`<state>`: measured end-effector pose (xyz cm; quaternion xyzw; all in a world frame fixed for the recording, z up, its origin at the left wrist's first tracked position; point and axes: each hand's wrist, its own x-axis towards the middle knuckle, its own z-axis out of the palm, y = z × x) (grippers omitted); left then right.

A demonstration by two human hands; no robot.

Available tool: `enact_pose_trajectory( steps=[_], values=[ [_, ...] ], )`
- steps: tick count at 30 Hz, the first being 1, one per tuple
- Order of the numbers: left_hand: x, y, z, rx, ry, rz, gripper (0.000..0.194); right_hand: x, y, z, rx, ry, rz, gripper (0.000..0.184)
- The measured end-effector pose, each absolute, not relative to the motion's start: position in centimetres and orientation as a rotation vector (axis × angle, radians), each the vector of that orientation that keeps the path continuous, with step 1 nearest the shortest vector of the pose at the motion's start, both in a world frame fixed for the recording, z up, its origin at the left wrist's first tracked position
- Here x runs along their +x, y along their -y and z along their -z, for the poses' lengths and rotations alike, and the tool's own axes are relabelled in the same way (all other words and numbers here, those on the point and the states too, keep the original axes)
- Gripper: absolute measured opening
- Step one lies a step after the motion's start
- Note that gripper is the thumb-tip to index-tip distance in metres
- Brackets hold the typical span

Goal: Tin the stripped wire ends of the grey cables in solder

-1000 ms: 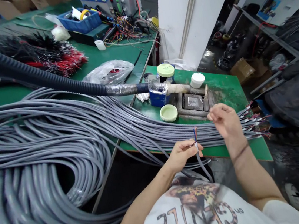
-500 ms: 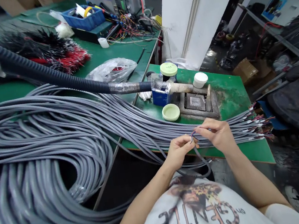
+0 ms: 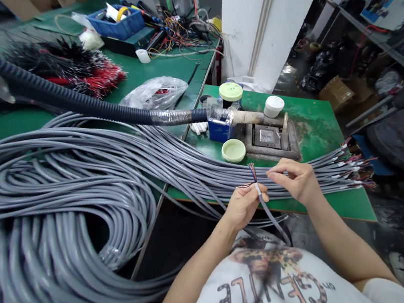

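My left hand (image 3: 244,205) pinches the stripped end of a grey cable (image 3: 270,214), which points upward with its thin coloured wires (image 3: 252,171) fanned out at the tip. My right hand (image 3: 294,179) hovers just right of those wires, thumb and fingers pinched together close to them; whether it holds a strand I cannot make out. Both hands are above a bundle of grey cables (image 3: 197,172) that runs across the green table (image 3: 315,124), their stripped ends (image 3: 357,171) hanging over the right edge.
A huge coil of grey cable (image 3: 47,230) fills the left. A black corrugated hose (image 3: 65,101) leads to a metal solder pot (image 3: 270,137). Jars (image 3: 231,94), a green lid (image 3: 233,151), a plastic bag (image 3: 155,92), red and black wire bundles (image 3: 76,74) lie behind.
My right hand came down from above the bundle to the cable tip, met my left hand, then drew slightly away. The cable end now stands upright again with its wires showing.
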<state>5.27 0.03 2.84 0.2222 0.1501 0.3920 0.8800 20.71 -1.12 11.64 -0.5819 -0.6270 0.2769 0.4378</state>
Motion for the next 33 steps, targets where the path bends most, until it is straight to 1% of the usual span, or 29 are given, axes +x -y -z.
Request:
enact_pose_trajectory(
  steps=[9, 17, 23, 33],
  values=[
    [5.1, 0.2, -2.5, 0.515, -0.247, -0.815, 0.026, 19.8, -0.3, -12.1, -1.431, 1.576, -0.803, 0.008],
    [5.0, 0.2, -2.8, 0.600, -0.291, -0.783, 0.035, 19.8, -1.0, -12.0, -1.395, 1.493, -1.074, 0.012],
    [5.1, 0.3, -2.7, 0.630, -0.300, -0.776, 0.032, 20.2, -0.6, -12.1, -1.376, 1.493, -1.022, 0.013],
    [5.2, 0.3, -3.4, 0.691, -0.368, -0.752, 0.040, 20.2, -0.3, -12.6, -1.431, 1.534, -1.032, 0.011]
  ],
)
